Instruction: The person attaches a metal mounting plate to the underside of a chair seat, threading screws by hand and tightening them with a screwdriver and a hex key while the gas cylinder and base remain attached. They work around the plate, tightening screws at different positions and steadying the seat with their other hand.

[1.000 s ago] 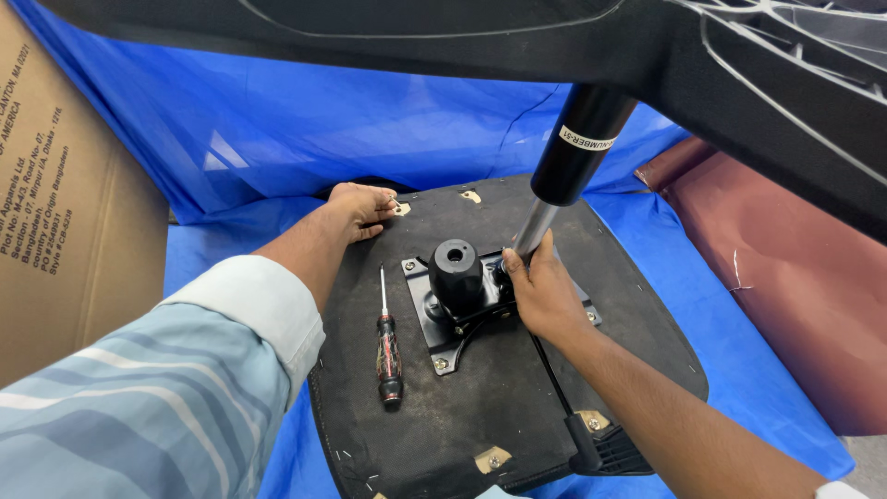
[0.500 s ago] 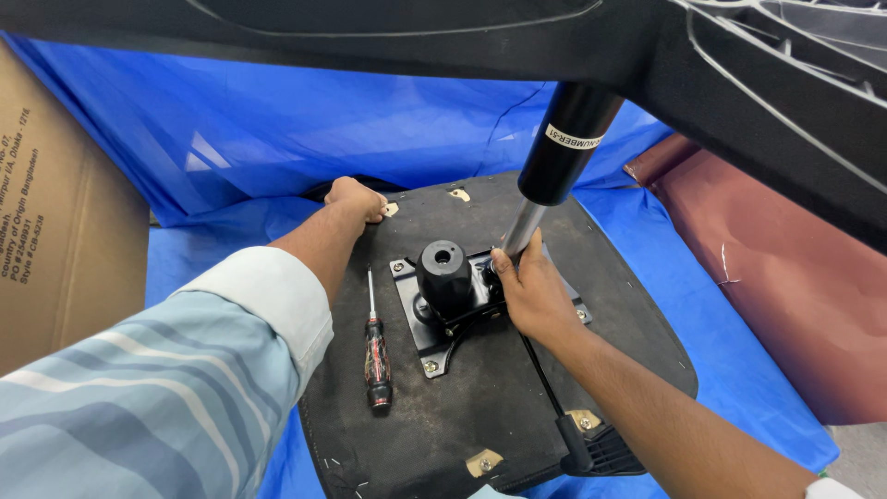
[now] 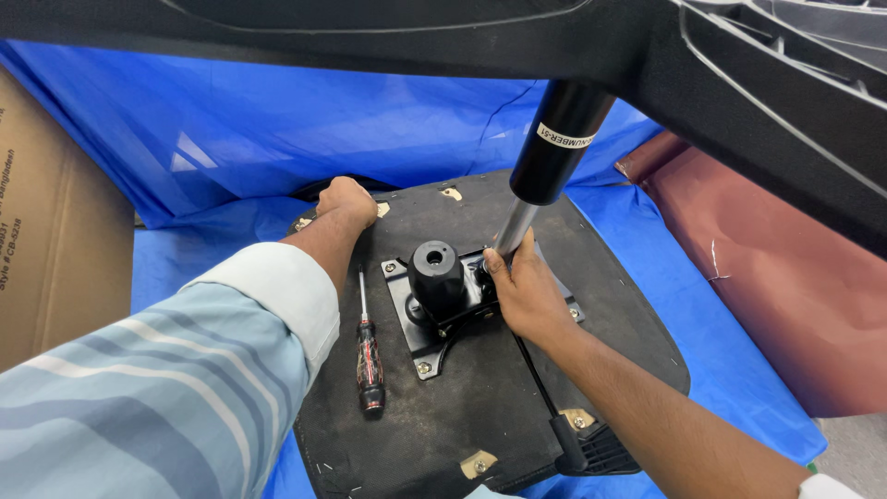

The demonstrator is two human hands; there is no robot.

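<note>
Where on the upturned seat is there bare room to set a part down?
Bare board lies between the screwdriver, the mounting plate and the seat's near edge, and right of the right hand. The middle is crowded: plate, knob, gas cylinder. The left hand presses the far edge.

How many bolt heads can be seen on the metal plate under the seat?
3: one at the metal plate far-left corner, one at its near-left corner, one at the right edge. The right hand may hide others.
</note>
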